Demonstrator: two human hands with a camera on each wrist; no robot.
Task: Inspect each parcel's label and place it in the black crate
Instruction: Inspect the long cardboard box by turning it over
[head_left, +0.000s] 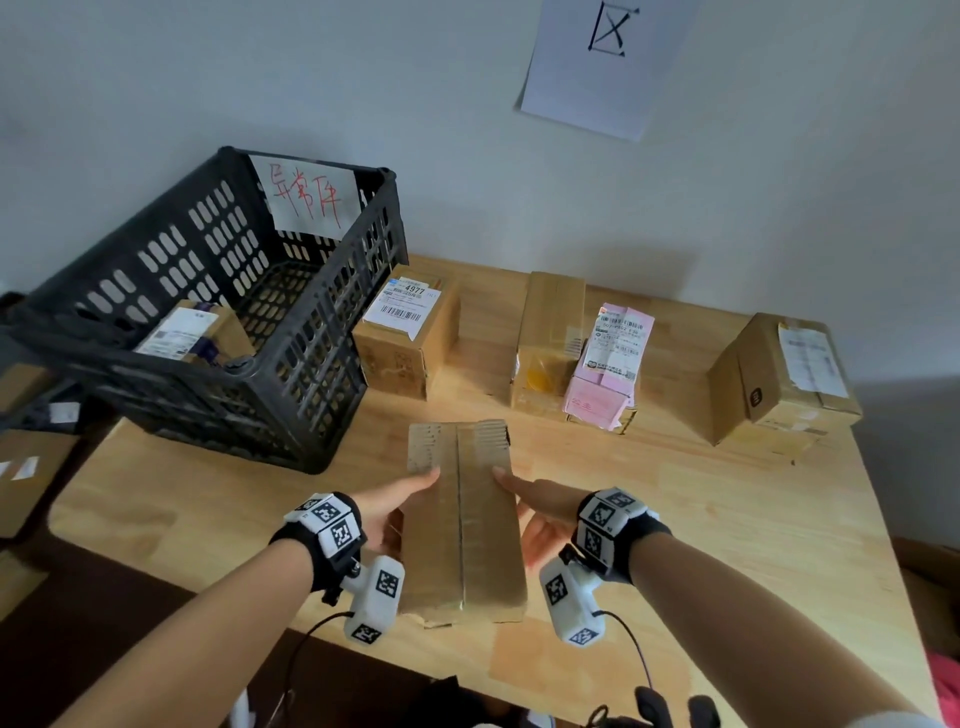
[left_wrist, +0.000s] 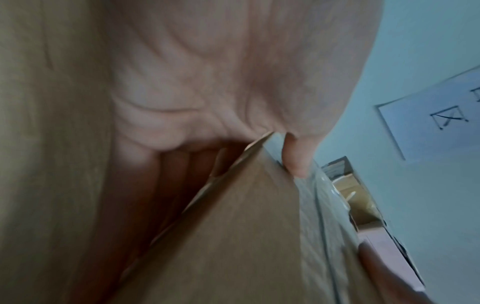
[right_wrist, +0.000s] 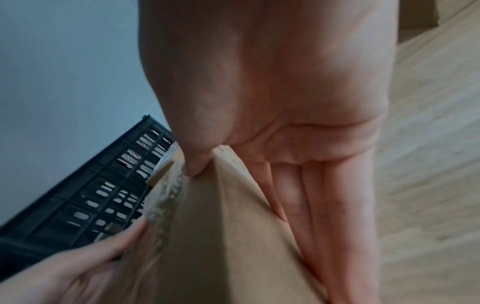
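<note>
Parcel (head_left: 464, 519), a long taped cardboard box, held above the wooden table (head_left: 727, 545) between both hands, left hand (head_left: 395, 512) and right hand (head_left: 543, 519) each gripping a long side, thumbs on top, just right of the black crate (head_left: 311, 374).

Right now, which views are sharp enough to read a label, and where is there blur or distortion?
Head view: sharp but bowed by the wide angle; "4977" reads on one label; the box shows only taped cardboard. Left wrist: blurred, palm fills it. Right wrist: soft, crate smeared.
</note>
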